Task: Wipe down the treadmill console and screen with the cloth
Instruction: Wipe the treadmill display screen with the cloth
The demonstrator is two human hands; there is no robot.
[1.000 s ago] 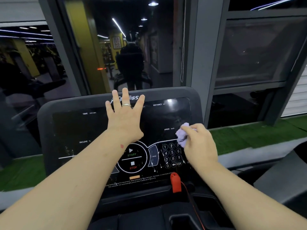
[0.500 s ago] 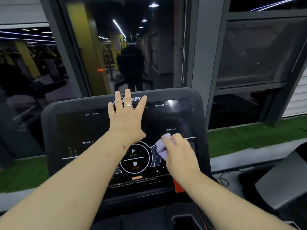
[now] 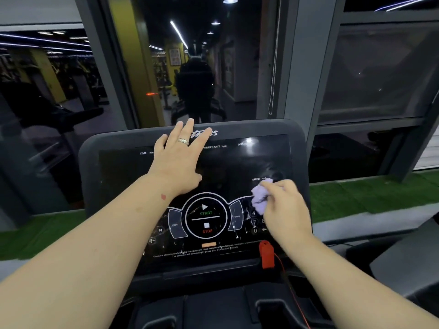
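Note:
The treadmill console is a dark grey panel with a glossy black screen showing START and STOP markings in a ring at its lower middle. My left hand lies flat on the upper left of the screen, fingers spread and reaching the top bezel. My right hand pinches a crumpled pale purple cloth and holds it against the right side of the screen, over the number keypad just below the SPEED label. Streaks show on the glass around the cloth.
A red safety key with a red cord hangs at the console's lower right. Cup recesses sit in the tray below. A window with gym reflections stands behind the console. Green turf runs along the sill.
My right hand has swept the cloth from the screen's middle back to the right side over the keypad. My left hand has stayed flat on the upper screen. The view has shifted slightly.

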